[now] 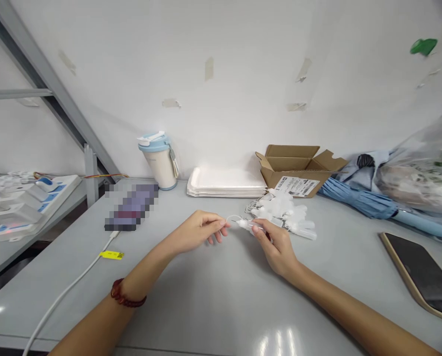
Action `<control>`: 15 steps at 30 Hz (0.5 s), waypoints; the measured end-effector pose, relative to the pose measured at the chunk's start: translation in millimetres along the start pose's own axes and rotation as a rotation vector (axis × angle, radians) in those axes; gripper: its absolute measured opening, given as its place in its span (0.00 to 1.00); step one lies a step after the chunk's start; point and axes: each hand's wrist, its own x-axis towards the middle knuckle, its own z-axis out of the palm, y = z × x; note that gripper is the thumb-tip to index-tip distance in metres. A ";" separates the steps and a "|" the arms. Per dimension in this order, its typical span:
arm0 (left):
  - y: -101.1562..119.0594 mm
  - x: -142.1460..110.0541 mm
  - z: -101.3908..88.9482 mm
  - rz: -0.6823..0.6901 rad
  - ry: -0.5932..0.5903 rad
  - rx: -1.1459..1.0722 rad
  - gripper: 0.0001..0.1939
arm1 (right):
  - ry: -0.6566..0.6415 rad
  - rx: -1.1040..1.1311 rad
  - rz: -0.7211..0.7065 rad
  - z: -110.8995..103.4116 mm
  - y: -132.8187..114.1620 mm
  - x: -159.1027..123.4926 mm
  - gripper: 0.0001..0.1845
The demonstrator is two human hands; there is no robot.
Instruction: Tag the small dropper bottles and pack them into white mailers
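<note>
My right hand [276, 243] is closed, thumb and fingers pinching a small translucent white tube [246, 225]. A thin pale loop of cord [233, 216] curves out of the tube's left end. My left hand [202, 231] pinches the far end of this cord between thumb and fingertips, with the other fingers loosely bent. Just behind my right hand lies a pile of similar translucent tubes [285, 210], some with thin wire-like loops. What exactly the tubes are cannot be made out.
Behind the pile stand an open cardboard box [298, 173] and stacked white padded envelopes [226, 182]. A lidded cup [159, 160] and a pixelated device with a charging cable [74, 284] are to the left. A blue umbrella [358, 198] and a phone [424, 272] lie right.
</note>
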 end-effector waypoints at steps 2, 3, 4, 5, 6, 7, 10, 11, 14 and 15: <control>-2.6 1.5 1.5 -0.014 0.031 -0.042 0.17 | -0.009 -0.001 0.001 -0.7 -0.2 -0.2 0.17; -3.8 2.1 2.7 -0.027 0.050 -0.065 0.16 | -0.013 -0.002 0.000 -1.0 -0.2 -0.5 0.17; -4.9 2.6 4.3 -0.042 0.069 -0.095 0.16 | -0.014 -0.001 -0.004 -1.2 -0.2 -0.8 0.17; -5.6 3.0 6.0 -0.058 0.086 -0.133 0.15 | -0.013 0.001 -0.009 -1.4 -0.2 -1.3 0.17; -6.0 3.2 8.0 -0.073 0.101 -0.176 0.15 | -0.011 0.004 -0.015 -1.4 -0.2 -1.7 0.17; -6.1 3.3 10.1 -0.088 0.113 -0.223 0.14 | -0.010 0.009 -0.020 -1.4 -0.2 -2.2 0.17; -5.3 3.5 15.8 -0.133 0.123 -0.361 0.13 | -0.018 0.018 -0.027 -1.0 -0.2 -3.0 0.17; -5.2 3.6 17.2 -0.146 0.112 -0.398 0.12 | -0.023 0.020 -0.027 -0.9 -0.1 -3.1 0.16; -6.3 4.2 19.0 -0.153 0.068 -0.493 0.12 | -0.026 0.022 -0.030 -0.9 0.4 -3.1 0.16; -7.2 4.5 18.8 -0.146 0.061 -0.517 0.11 | -0.028 0.023 -0.033 -1.1 0.6 -3.1 0.16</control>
